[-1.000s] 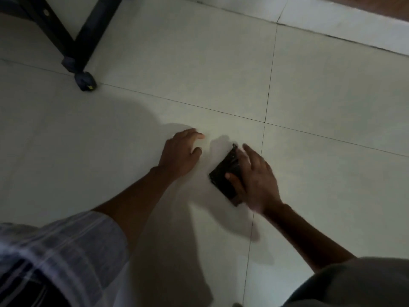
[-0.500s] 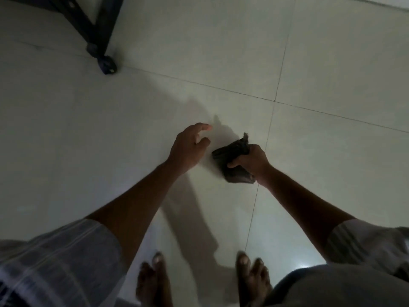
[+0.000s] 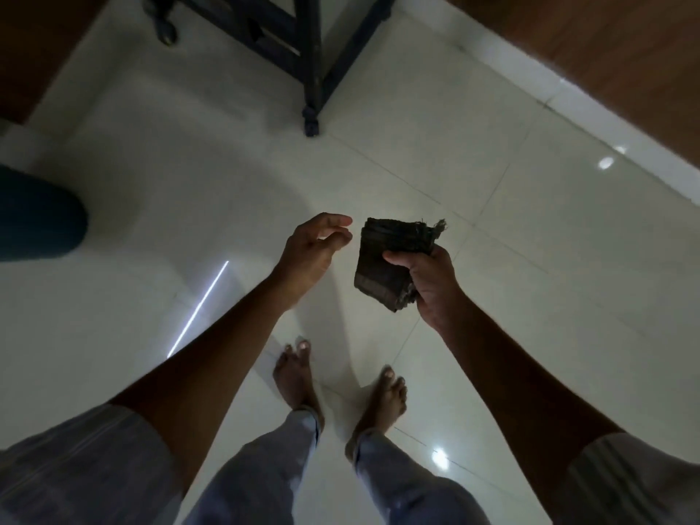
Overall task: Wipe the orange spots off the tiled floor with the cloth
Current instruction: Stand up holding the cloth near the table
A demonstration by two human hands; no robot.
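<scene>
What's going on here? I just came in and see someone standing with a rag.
A person stands barefoot on the pale tiled floor, holding a folded dark cloth in the right hand, lifted clear of the floor. The left hand hangs empty beside it, fingers loosely curled. No orange spots show on the tiles in view. A dark furniture leg stands ahead.

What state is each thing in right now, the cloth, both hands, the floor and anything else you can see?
cloth: dark, folded, frayed at one corner, held up off the floor.
right hand: closed on the cloth, thumb on top.
left hand: open, empty, fingers loosely curled, beside the cloth, not touching it.
tiled floor: pale, glossy, no orange spots to be made out in this dim light.
bare feet: flat on the floor, person standing.
dark furniture frame: upright on its legs.
</scene>
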